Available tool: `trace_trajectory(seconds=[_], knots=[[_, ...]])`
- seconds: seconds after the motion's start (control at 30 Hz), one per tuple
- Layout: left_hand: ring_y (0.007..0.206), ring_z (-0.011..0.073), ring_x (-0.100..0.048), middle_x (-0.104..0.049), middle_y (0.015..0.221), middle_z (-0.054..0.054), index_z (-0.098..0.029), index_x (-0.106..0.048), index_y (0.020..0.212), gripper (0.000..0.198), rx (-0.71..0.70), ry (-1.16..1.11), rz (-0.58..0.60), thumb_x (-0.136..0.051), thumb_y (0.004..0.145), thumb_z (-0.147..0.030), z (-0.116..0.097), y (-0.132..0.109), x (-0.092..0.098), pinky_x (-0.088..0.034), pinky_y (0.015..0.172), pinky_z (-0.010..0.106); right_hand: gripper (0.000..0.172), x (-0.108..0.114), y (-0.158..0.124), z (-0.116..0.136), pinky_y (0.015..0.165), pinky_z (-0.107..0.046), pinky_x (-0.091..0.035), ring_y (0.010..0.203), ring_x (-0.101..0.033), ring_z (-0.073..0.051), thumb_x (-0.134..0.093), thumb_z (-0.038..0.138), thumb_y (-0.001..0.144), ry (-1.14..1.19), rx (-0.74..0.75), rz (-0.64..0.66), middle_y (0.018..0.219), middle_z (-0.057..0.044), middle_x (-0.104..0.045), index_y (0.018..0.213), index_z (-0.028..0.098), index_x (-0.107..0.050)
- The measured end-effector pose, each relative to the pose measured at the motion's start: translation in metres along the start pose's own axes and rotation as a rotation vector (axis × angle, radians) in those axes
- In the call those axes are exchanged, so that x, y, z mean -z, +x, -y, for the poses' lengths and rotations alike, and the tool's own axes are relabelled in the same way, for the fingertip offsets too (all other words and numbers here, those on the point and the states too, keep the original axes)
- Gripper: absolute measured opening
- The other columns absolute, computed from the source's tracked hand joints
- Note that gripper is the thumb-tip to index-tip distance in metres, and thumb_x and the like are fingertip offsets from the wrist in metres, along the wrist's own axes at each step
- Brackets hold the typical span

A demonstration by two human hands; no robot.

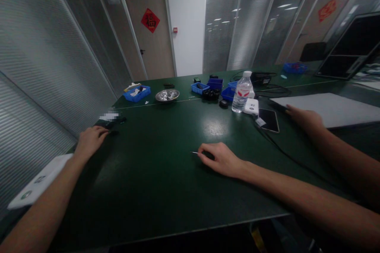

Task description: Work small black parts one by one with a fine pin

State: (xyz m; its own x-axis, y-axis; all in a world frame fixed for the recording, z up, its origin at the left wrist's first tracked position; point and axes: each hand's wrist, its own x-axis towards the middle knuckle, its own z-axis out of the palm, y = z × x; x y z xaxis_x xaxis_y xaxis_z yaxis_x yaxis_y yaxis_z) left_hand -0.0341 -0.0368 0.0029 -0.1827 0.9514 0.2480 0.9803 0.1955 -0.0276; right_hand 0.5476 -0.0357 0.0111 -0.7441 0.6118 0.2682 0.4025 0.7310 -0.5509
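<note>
My left hand [90, 142] reaches to the left edge of the green table [154, 182], its fingers bent together by a small dark item [114, 133] and a black object behind it. What those fingers hold is too dark to make out. Near the middle of the table, my right hand [221, 159] rests on its side, thumb and forefinger pinching a thin metal rod [194, 152]. The rod's pale tip points left, and the rest of it is hidden in the fingers.
At right, another person's hand [307, 118] touches a flat grey panel [329, 106]. A water bottle [242, 93], a white box [251, 106], a phone [268, 120] and a cable stand nearby. Farther back are a metal bowl [167, 96] and blue trays [138, 94]. A white device [40, 182] lies lower left.
</note>
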Motion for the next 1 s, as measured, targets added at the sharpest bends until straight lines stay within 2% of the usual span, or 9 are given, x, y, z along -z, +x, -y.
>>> trace_trajectory(seconds=[0.1,0.37,0.5,0.57,0.73,0.87,1.0], knots=[[0.123,0.0374,-0.054,-0.064,0.136,0.018,-0.013,-0.076,0.112,0.043,0.014,0.037,0.010,-0.044,0.097,-0.038,0.0013,0.0002,-0.0002,-0.044,0.099,0.051,0.021,0.0000,0.0007,0.0004,0.063,-0.025,-0.040,0.066,-0.057,-0.011,-0.053,0.034,0.102,-0.003,-0.002,0.002,0.083,0.000,-0.067,0.103,0.019,-0.067],[0.118,0.0354,-0.060,-0.069,0.127,0.016,-0.014,-0.076,0.107,0.038,0.041,-0.023,-0.046,-0.050,0.097,-0.040,-0.0007,-0.0004,-0.0028,-0.043,0.101,0.048,0.022,0.0002,0.0005,0.0004,0.061,-0.025,-0.039,0.065,-0.057,-0.011,-0.053,0.036,0.102,-0.008,-0.012,0.006,0.082,0.000,-0.067,0.104,0.020,-0.068],[0.102,0.0273,-0.069,-0.074,0.117,0.015,-0.012,-0.070,0.122,0.047,0.158,-0.154,-0.122,-0.045,0.100,-0.045,-0.0012,0.0007,-0.0043,-0.049,0.093,0.038,0.022,0.0004,0.0004,0.0000,0.062,-0.025,-0.040,0.065,-0.057,-0.011,-0.053,0.035,0.103,-0.007,-0.002,0.010,0.083,0.000,-0.068,0.105,0.019,-0.068],[0.098,0.0233,-0.071,-0.076,0.113,0.011,-0.014,-0.069,0.123,0.047,0.193,-0.228,-0.130,-0.047,0.099,-0.048,-0.0012,0.0025,-0.0045,-0.052,0.088,0.032,0.023,0.0014,0.0002,0.0004,0.062,-0.025,-0.040,0.066,-0.057,-0.011,-0.052,0.035,0.103,0.000,-0.001,0.016,0.083,-0.001,-0.068,0.105,0.019,-0.067],[0.095,0.0215,-0.071,-0.077,0.109,0.007,-0.018,-0.073,0.117,0.043,0.207,-0.338,-0.078,-0.059,0.092,-0.051,-0.0022,0.0057,-0.0017,-0.053,0.085,0.028,0.024,0.0027,-0.0001,0.0013,0.062,-0.025,-0.040,0.066,-0.057,-0.011,-0.051,0.036,0.104,0.002,-0.007,0.027,0.085,-0.001,-0.068,0.106,0.019,-0.068],[0.096,0.0240,-0.070,-0.076,0.114,0.008,-0.019,-0.071,0.125,0.047,0.186,-0.355,-0.037,-0.057,0.093,-0.050,-0.0015,0.0061,0.0016,-0.052,0.088,0.033,0.024,0.0020,0.0006,0.0015,0.062,-0.025,-0.040,0.064,-0.056,-0.011,-0.052,0.036,0.103,-0.002,-0.003,0.016,0.083,-0.001,-0.067,0.105,0.019,-0.067],[0.105,0.0273,-0.068,-0.072,0.124,0.009,-0.020,-0.074,0.119,0.048,0.117,-0.361,0.006,-0.056,0.091,-0.053,0.0027,0.0074,0.0020,-0.050,0.094,0.037,0.023,0.0015,0.0008,0.0014,0.061,-0.025,-0.039,0.065,-0.056,-0.011,-0.052,0.036,0.103,-0.006,-0.018,0.020,0.083,-0.001,-0.067,0.104,0.018,-0.067]])
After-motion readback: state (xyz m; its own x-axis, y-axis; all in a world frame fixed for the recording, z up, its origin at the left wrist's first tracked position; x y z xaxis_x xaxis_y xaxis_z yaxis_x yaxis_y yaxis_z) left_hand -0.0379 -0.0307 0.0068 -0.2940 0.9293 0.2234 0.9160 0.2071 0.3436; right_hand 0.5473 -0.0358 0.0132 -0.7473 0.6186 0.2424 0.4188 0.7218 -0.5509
